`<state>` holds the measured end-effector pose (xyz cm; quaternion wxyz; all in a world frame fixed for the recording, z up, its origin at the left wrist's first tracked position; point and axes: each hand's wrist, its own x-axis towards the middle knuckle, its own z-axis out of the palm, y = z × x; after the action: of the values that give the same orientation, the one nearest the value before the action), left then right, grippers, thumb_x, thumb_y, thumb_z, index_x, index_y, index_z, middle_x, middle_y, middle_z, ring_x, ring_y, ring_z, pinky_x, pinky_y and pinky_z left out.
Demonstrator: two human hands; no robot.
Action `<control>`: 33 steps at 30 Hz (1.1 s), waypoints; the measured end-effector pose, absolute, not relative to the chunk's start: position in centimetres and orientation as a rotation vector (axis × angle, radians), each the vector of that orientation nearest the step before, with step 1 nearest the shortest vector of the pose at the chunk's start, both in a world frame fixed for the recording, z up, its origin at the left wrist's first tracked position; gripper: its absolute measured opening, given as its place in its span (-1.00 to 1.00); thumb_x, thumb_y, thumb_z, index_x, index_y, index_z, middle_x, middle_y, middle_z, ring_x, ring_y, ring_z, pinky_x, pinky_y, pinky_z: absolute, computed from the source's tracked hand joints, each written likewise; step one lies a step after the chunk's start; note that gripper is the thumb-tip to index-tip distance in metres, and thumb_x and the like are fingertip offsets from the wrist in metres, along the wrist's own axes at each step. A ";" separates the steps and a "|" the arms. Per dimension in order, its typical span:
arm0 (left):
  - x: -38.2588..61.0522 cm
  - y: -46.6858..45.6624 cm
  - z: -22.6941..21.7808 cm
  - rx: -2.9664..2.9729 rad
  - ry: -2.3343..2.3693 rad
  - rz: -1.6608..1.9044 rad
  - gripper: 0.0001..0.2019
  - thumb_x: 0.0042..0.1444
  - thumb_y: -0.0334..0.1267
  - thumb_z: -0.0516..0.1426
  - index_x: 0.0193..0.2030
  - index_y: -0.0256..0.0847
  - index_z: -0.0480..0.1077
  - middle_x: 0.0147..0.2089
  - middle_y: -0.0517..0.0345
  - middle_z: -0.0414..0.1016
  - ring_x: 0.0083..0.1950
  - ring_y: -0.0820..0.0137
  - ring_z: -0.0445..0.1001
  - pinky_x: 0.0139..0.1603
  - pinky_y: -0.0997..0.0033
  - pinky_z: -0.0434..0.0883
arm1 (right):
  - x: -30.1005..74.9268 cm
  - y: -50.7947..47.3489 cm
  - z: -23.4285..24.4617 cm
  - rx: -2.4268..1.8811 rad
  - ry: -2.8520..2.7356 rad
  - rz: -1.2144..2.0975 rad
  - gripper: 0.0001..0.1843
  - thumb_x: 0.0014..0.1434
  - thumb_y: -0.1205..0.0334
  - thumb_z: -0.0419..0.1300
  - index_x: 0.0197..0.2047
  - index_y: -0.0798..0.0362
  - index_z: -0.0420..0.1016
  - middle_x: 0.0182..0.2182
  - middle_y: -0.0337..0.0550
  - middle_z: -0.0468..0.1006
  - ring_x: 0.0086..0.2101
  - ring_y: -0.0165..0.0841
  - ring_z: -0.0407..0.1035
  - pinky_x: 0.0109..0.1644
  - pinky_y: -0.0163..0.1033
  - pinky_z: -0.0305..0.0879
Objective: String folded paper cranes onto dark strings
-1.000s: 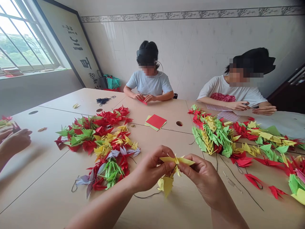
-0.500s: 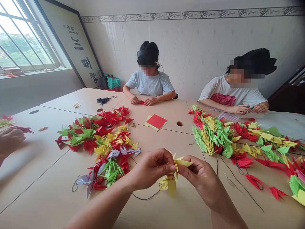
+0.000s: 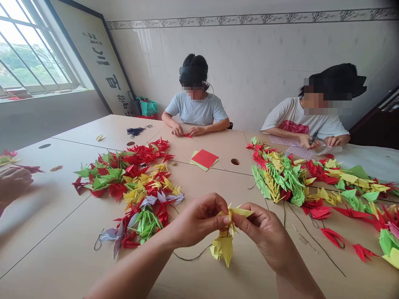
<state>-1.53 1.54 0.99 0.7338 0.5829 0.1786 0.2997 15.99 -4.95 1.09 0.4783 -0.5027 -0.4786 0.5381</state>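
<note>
Two bare hands close together over the pale table [image 3: 62, 249], both curled, neither open: left hand [image 3: 199, 220] and right hand [image 3: 262, 236] pinching a yellow origami crane [image 3: 232, 214] between thumbs and fingertips, its wing pointing right, long axis nearly level. Just below, on a dark thread [image 3: 193, 256], a second yellow crane [image 3: 222, 249], long axis upright, tip down. Heaps of paper cranes [image 3: 134, 182] to either side.
</note>
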 end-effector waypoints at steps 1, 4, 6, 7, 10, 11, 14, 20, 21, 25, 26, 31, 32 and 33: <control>-1.5 1.5 1.0 1.278 0.391 0.658 -0.74 0.11 -0.14 0.27 -0.29 -0.27 0.32 -0.41 0.19 0.41 -0.38 0.51 0.40 -0.36 0.52 0.37 | 16.0 -4.9 1.1 -1.226 -1.167 1.316 -0.79 0.09 0.09 0.35 -0.41 0.03 0.51 -0.51 -0.31 0.44 -0.42 -0.43 0.24 -0.33 -0.37 0.19; -1.5 1.6 0.9 1.266 0.396 0.660 -0.72 0.10 -0.12 0.27 -0.32 -0.28 0.33 -0.42 0.18 0.41 -0.40 0.51 0.40 -0.35 0.51 0.37 | 15.9 -5.0 1.3 -1.252 -1.166 1.297 -0.78 0.09 0.08 0.35 -0.42 0.03 0.50 -0.51 -0.31 0.42 -0.42 -0.43 0.22 -0.34 -0.37 0.17; -1.5 1.7 0.9 1.253 0.402 0.661 -0.71 0.09 -0.11 0.28 -0.32 -0.28 0.34 -0.43 0.17 0.42 -0.41 0.50 0.40 -0.37 0.51 0.37 | 15.8 -5.1 1.3 -1.267 -1.172 1.284 -0.76 0.11 0.05 0.32 -0.42 0.04 0.50 -0.50 -0.31 0.40 -0.42 -0.43 0.20 -0.34 -0.36 0.17; -1.5 1.7 0.9 1.246 0.405 0.662 -0.71 0.08 -0.11 0.28 -0.33 -0.28 0.34 -0.44 0.17 0.42 -0.42 0.50 0.40 -0.38 0.51 0.36 | 15.8 -5.1 1.3 -1.271 -1.175 1.283 -0.75 0.12 0.04 0.32 -0.41 0.04 0.49 -0.50 -0.31 0.40 -0.42 -0.43 0.20 -0.35 -0.36 0.17; -1.4 1.5 0.9 1.231 0.417 0.672 -0.70 0.05 -0.11 0.31 -0.34 -0.29 0.34 -0.45 0.17 0.42 -0.44 0.51 0.39 -0.39 0.52 0.36 | 15.8 -5.2 1.3 -1.277 -1.194 1.267 -0.73 0.12 0.02 0.31 -0.42 0.04 0.47 -0.51 -0.32 0.38 -0.44 -0.44 0.18 -0.36 -0.37 0.15; -1.4 1.5 0.9 1.228 0.422 0.679 -0.69 0.03 -0.12 0.32 -0.35 -0.29 0.34 -0.46 0.18 0.42 -0.45 0.52 0.39 -0.40 0.53 0.36 | 15.8 -5.2 1.3 -1.282 -1.204 1.259 -0.72 0.13 0.01 0.30 -0.43 0.04 0.47 -0.52 -0.33 0.36 -0.45 -0.44 0.17 -0.37 -0.37 0.14; -1.2 1.3 0.9 1.228 0.450 0.707 -0.68 0.00 -0.12 0.34 -0.37 -0.28 0.32 -0.48 0.21 0.40 -0.48 0.54 0.36 -0.43 0.55 0.34 | 15.7 -5.2 1.3 -1.308 -1.212 1.235 -0.70 0.13 -0.01 0.29 -0.44 0.04 0.45 -0.54 -0.35 0.32 -0.47 -0.46 0.13 -0.40 -0.37 0.11; -1.1 1.2 0.9 1.236 0.507 0.746 -0.66 0.01 -0.10 0.32 -0.38 -0.24 0.27 -0.51 0.27 0.35 -0.52 0.57 0.31 -0.48 0.57 0.30 | 15.6 -5.2 1.5 -1.367 -1.210 1.197 -0.71 0.08 0.02 0.31 -0.45 0.06 0.44 -0.57 -0.35 0.27 -0.50 -0.46 0.09 -0.46 -0.36 0.08; -1.1 1.2 1.0 1.231 0.509 0.742 -0.66 0.00 -0.11 0.33 -0.38 -0.24 0.27 -0.51 0.27 0.34 -0.52 0.57 0.32 -0.48 0.57 0.31 | 15.7 -5.2 1.6 -1.368 -1.219 1.192 -0.71 0.08 0.02 0.31 -0.45 0.06 0.44 -0.57 -0.34 0.27 -0.50 -0.45 0.09 -0.46 -0.36 0.08; -1.1 1.2 1.0 1.202 0.497 0.722 -0.65 -0.05 -0.17 0.37 -0.37 -0.24 0.26 -0.49 0.29 0.35 -0.51 0.57 0.34 -0.47 0.57 0.33 | 15.7 -5.2 1.8 -1.368 -1.252 1.198 -0.71 0.09 0.02 0.31 -0.46 0.05 0.45 -0.57 -0.35 0.27 -0.51 -0.46 0.08 -0.47 -0.37 0.08; -1.1 1.2 1.1 1.193 0.496 0.723 -0.64 -0.07 -0.18 0.37 -0.38 -0.24 0.26 -0.49 0.29 0.34 -0.51 0.58 0.34 -0.47 0.58 0.33 | 15.7 -5.3 1.8 -1.371 -1.255 1.200 -0.71 0.10 0.02 0.30 -0.46 0.05 0.45 -0.57 -0.35 0.28 -0.51 -0.46 0.08 -0.46 -0.37 0.08; -0.9 1.1 1.0 1.144 0.483 0.738 -0.63 -0.04 -0.16 0.36 -0.39 -0.24 0.23 -0.51 0.31 0.33 -0.53 0.60 0.35 -0.48 0.60 0.34 | 15.3 -5.3 1.7 -1.404 -1.242 1.155 -0.70 0.11 0.00 0.29 -0.46 0.05 0.47 -0.56 -0.33 0.31 -0.49 -0.45 0.11 -0.43 -0.37 0.10; -0.8 1.2 1.0 1.138 0.476 0.741 -0.63 -0.03 -0.16 0.36 -0.39 -0.24 0.22 -0.51 0.32 0.33 -0.53 0.60 0.35 -0.47 0.60 0.34 | 15.3 -5.3 1.7 -1.409 -1.226 1.156 -0.69 0.11 -0.02 0.29 -0.45 0.05 0.48 -0.56 -0.33 0.30 -0.50 -0.45 0.10 -0.44 -0.36 0.09; -0.8 1.2 0.9 1.136 0.468 0.743 -0.63 -0.01 -0.15 0.35 -0.38 -0.24 0.22 -0.51 0.32 0.33 -0.53 0.61 0.34 -0.47 0.60 0.34 | 15.3 -5.2 1.7 -1.408 -1.212 1.163 -0.68 0.10 -0.04 0.29 -0.45 0.05 0.48 -0.57 -0.33 0.29 -0.50 -0.44 0.09 -0.46 -0.36 0.08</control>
<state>-0.85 1.25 0.92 0.7532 0.5204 0.2145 0.3402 15.31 -5.20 1.67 0.4571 -0.5714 -0.4918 0.4720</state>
